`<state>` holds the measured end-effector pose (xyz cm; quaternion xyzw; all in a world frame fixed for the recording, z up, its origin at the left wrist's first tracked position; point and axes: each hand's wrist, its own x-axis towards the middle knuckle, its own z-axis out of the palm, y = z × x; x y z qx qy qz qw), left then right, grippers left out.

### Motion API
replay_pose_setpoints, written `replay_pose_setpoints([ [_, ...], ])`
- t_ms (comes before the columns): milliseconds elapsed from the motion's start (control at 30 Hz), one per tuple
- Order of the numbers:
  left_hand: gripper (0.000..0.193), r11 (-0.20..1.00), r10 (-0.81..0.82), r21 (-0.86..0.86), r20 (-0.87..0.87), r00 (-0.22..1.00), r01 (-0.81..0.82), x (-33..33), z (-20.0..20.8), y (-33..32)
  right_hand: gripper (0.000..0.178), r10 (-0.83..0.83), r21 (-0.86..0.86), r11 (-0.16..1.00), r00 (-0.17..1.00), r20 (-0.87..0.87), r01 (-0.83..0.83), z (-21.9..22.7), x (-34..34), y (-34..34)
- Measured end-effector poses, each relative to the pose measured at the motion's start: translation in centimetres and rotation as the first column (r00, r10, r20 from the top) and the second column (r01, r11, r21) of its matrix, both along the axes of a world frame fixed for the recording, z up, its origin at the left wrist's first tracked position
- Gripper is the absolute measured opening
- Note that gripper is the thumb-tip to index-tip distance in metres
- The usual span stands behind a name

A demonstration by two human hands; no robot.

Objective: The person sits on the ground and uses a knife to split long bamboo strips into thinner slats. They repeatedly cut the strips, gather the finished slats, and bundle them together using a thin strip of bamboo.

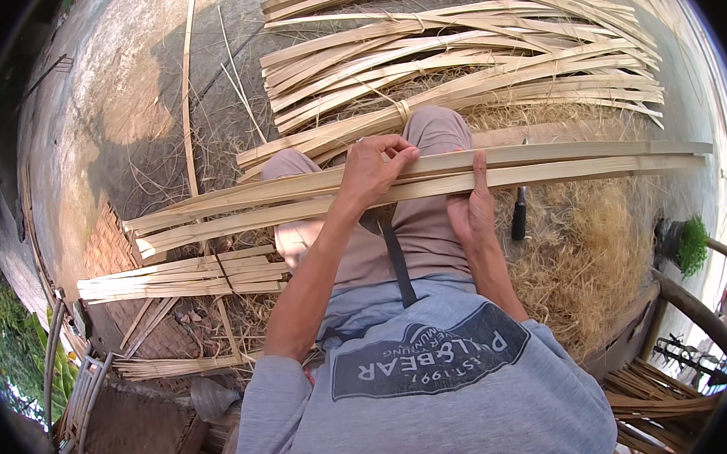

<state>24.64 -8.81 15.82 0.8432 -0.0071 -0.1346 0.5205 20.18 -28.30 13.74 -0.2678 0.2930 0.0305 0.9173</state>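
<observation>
Shavings (586, 270), pale and tangled, cover the ground to the right of the person's legs, and a black-handled tool (519, 219) lies among them near the right hand (473, 207), its far part covered by the long pale strips (595, 160). Beyond the knees (436, 125), tied bundles (454, 73) of similar strips spread crosswise over the floor. To the left, a smaller bundle (182, 278) lies partly over a woven mat (105, 245), and a single narrow strip (188, 96) runs away from the body. A dark band (398, 262) rests on the lap; its upper end is hidden by the strips. Farther right are a green plant (692, 242) and, nearer, a heap of brown slats (658, 400). The long pale strips are held above the lap, in front of the knees, their long axis running left to right, the right end slightly farther from the body. The right hand clasps them, thumb upright on the near side, its other fingers largely hidden. The left hand (374, 171) reaches over them, fingers curled, thumb and forefinger drawn together at the far edge; whether these pinch it, I cannot tell.
</observation>
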Motion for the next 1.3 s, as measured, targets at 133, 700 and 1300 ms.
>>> replay_pose_setpoints([
  [133,0.027,0.985,0.164,0.041,0.089,0.982,-0.169,-0.3,-0.7,0.2,0.039,-0.016,-0.013,1.000,1.000,-0.011,0.016,-0.7,0.0,-0.1],
  [700,0.088,0.606,0.524,0.433,0.413,0.745,-0.667,-9.6,-5.2,24.4,0.055,-0.213,-0.453,0.873,0.977,-0.018,0.182,2.6,3.3,-8.8],
  [1300,0.154,0.813,-0.240,0.545,-0.011,0.971,0.207,-8.2,-3.6,24.8,0.035,-0.161,-0.287,0.928,0.950,0.267,0.238,4.8,19.2,-30.5],
])
